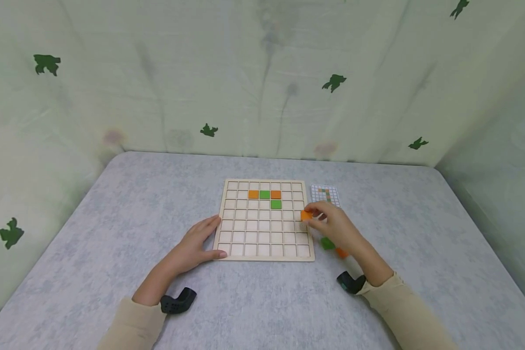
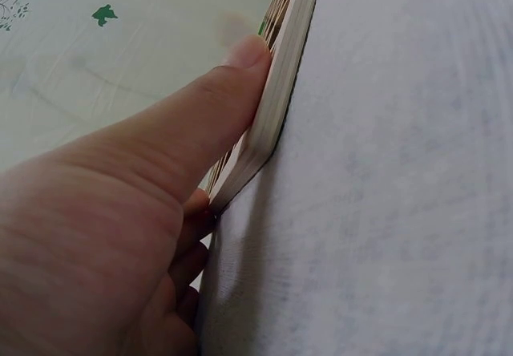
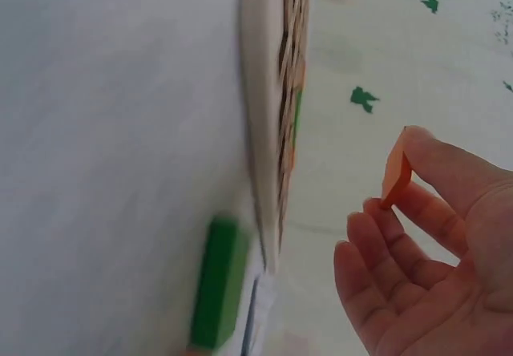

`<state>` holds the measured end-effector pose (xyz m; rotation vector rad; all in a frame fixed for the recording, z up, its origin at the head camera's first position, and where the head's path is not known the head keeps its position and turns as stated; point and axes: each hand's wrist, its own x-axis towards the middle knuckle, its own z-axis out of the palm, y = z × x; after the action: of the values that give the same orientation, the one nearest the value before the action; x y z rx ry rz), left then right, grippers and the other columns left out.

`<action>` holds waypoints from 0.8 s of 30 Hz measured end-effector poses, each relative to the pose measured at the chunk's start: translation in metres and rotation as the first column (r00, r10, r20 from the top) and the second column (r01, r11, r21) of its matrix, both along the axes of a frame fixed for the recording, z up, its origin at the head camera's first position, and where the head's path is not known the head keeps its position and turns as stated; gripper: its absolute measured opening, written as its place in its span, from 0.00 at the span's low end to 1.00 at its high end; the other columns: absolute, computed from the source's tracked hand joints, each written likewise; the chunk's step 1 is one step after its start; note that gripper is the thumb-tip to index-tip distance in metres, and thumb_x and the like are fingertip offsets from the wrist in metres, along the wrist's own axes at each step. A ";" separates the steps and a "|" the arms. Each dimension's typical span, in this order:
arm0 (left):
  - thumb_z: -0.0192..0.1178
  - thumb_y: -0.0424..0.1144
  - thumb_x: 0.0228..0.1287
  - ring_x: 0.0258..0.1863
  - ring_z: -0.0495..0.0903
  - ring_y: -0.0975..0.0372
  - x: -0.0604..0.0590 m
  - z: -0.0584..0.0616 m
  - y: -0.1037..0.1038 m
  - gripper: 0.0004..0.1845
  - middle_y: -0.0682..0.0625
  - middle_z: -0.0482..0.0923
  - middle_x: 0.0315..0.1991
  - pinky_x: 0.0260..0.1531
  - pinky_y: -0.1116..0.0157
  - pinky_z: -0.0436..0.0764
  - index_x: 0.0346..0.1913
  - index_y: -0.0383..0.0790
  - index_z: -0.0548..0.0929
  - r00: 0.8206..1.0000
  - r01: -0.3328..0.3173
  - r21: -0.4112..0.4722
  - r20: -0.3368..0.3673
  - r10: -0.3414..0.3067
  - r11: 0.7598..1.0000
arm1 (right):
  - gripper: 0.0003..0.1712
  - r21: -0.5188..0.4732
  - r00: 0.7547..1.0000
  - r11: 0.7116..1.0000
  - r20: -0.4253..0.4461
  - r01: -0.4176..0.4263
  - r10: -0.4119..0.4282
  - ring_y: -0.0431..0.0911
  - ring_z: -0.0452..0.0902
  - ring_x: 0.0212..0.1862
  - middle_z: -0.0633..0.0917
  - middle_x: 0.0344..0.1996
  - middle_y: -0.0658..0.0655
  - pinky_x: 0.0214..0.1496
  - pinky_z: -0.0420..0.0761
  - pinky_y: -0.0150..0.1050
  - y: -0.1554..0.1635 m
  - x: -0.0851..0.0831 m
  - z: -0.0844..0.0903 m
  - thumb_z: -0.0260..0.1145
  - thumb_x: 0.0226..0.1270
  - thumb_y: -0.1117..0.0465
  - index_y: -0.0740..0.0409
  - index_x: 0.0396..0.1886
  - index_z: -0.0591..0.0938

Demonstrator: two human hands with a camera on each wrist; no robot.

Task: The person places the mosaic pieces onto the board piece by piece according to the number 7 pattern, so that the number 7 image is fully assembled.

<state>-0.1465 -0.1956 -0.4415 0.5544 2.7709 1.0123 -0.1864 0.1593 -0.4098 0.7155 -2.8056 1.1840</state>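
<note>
A wooden grid board (image 1: 251, 226) lies on the table, with orange and green square tiles in a few cells of its upper part. My right hand (image 1: 339, 227) pinches an orange tile (image 3: 396, 173) between thumb and fingertips, over the board's right edge. In the right wrist view the other fingers curl loosely below it. My left hand (image 1: 195, 248) rests at the board's lower left corner, its thumb (image 2: 216, 103) on the near rim and its fairly straight fingers along the left side.
A small printed pattern card (image 1: 325, 193) lies right of the board, partly behind the right hand. Under that hand, a green tile (image 1: 326, 243) and an orange tile (image 1: 342, 253) lie on the grey table (image 1: 262, 306). A pale curtain (image 1: 262, 78) hangs behind.
</note>
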 end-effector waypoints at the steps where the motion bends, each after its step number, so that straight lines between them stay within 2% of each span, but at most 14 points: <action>1: 0.65 0.56 0.47 0.66 0.45 0.46 0.000 0.000 0.000 0.51 0.41 0.49 0.68 0.59 0.45 0.49 0.68 0.35 0.53 1.000 -0.001 0.000 0.001 0.001 1.000 | 0.15 -0.011 1.000 1.000 -0.011 -0.004 0.004 0.46 0.73 0.40 0.78 0.40 0.53 0.40 0.75 0.39 -0.005 -0.002 0.001 0.65 0.58 0.62 0.59 0.45 0.79; 4: 0.65 0.56 0.48 0.66 0.45 0.46 0.000 0.000 0.000 0.50 0.41 0.49 0.68 0.59 0.45 0.49 0.68 0.35 0.53 1.000 -0.002 -0.002 0.003 0.002 1.000 | 0.15 -0.033 1.000 0.999 -0.029 -0.010 0.009 0.44 0.73 0.40 0.79 0.40 0.52 0.40 0.75 0.37 -0.020 -0.008 0.002 0.65 0.58 0.61 0.58 0.46 0.79; 14: 0.66 0.54 0.47 0.66 0.45 0.47 0.000 0.001 0.000 0.50 0.41 0.49 0.68 0.59 0.46 0.49 0.68 0.34 0.53 1.000 0.005 0.011 -0.003 -0.005 1.000 | 0.18 -0.127 0.999 0.992 0.039 -0.002 0.007 0.44 0.74 0.39 0.79 0.39 0.54 0.40 0.76 0.36 -0.059 -0.020 -0.013 0.68 0.54 0.60 0.63 0.44 0.79; 19: 0.66 0.54 0.47 0.66 0.46 0.46 -0.001 0.001 0.000 0.50 0.41 0.50 0.68 0.59 0.46 0.50 0.68 0.33 0.54 1.000 0.004 0.012 -0.009 -0.004 1.000 | 0.15 -0.098 0.999 0.995 0.034 0.017 -0.014 0.42 0.71 0.37 0.78 0.37 0.51 0.39 0.74 0.34 -0.064 -0.026 -0.026 0.68 0.54 0.59 0.59 0.41 0.79; 24: 0.67 0.55 0.46 0.66 0.46 0.46 -0.001 0.000 0.000 0.51 0.40 0.50 0.68 0.59 0.46 0.50 0.68 0.33 0.54 1.000 -0.004 0.008 -0.006 0.004 1.000 | 0.12 -0.058 1.000 0.998 0.015 0.021 -0.020 0.43 0.67 0.34 0.76 0.35 0.51 0.36 0.70 0.36 -0.066 -0.028 -0.031 0.69 0.54 0.59 0.57 0.38 0.81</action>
<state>-0.1472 -0.1954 -0.4415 0.5547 2.7754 1.0250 -0.2147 0.0935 -0.4404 0.6754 -2.7699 1.2675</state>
